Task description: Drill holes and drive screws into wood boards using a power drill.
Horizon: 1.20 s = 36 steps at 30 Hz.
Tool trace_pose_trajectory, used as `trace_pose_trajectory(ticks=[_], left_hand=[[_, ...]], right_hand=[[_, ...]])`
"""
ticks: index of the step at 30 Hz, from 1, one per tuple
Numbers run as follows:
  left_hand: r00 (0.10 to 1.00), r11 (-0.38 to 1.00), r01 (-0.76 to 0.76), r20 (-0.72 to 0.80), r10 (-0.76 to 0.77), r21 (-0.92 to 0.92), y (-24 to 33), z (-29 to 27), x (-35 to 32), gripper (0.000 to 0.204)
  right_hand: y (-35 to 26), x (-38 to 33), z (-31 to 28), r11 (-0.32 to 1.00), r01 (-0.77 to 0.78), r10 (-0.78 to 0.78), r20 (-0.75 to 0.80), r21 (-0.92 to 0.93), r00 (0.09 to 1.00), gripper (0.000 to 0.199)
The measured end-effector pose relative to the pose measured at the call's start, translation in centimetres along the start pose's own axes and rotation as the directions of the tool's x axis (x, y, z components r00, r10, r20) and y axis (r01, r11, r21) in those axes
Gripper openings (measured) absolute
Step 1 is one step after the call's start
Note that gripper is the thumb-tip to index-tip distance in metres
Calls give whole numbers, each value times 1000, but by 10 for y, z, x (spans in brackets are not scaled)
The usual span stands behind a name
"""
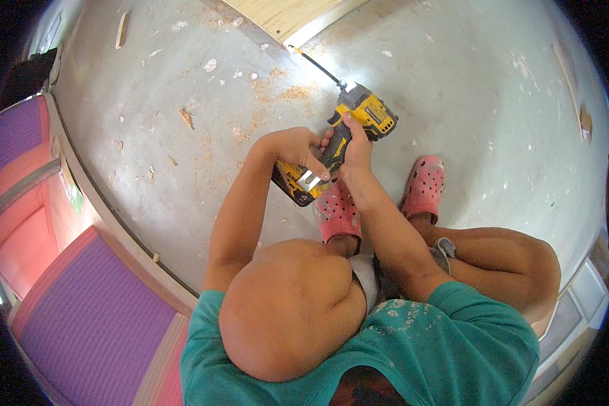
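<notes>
A yellow-and-black cordless impact driver (371,114) points away from me, up and to the left. My right hand (356,154) closes around its grip from the right, just behind the body. From the left, my left hand (303,150) wraps the lower grip, with its thumb across the handle above the yellow-and-black battery (296,181). A long dark bit (319,70) reaches out from the driver, and its tip meets or nearly meets the near corner of a light wooden panel (277,15). Light from the tool brightens the floor there. Any screw at the tip is too small to make out.
Sawdust (294,93) and wood chips (186,119) are scattered over the grey floor (480,108). My feet in pink clogs (425,184) are close below the driver. Purple-and-pink woven panels (95,325) line the left side. A wood strip (122,30) lies at the far left.
</notes>
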<state>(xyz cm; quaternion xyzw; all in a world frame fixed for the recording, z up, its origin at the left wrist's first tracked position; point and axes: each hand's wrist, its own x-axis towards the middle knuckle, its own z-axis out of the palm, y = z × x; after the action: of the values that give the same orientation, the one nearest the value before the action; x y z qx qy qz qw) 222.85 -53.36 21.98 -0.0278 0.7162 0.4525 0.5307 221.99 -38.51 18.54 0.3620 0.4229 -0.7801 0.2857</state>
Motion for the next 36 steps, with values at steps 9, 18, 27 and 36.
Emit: trace_pose_trajectory(ticks=[9, 18, 27, 36], left_hand=[[999, 999, -40, -26, 39, -24, -3, 0, -8, 49], [998, 996, -60, -20, 59, -73, -4, -8, -16, 65], [765, 603, -471, -639, -84, -644, -21, -48, 25, 41], [785, 8, -589, -574, -231, -808, -17, -99, 58, 26]], right_hand=[[2, -6, 6, 996, -76, 76, -1, 39, 997, 29], [-8, -8, -2, 958, -248, 162, 435, 148, 886, 22], [-4, 3, -15, 955, -265, 179, 453, 133, 873, 33], [-13, -4, -13, 943, -301, 224, 402, 141, 888, 35]])
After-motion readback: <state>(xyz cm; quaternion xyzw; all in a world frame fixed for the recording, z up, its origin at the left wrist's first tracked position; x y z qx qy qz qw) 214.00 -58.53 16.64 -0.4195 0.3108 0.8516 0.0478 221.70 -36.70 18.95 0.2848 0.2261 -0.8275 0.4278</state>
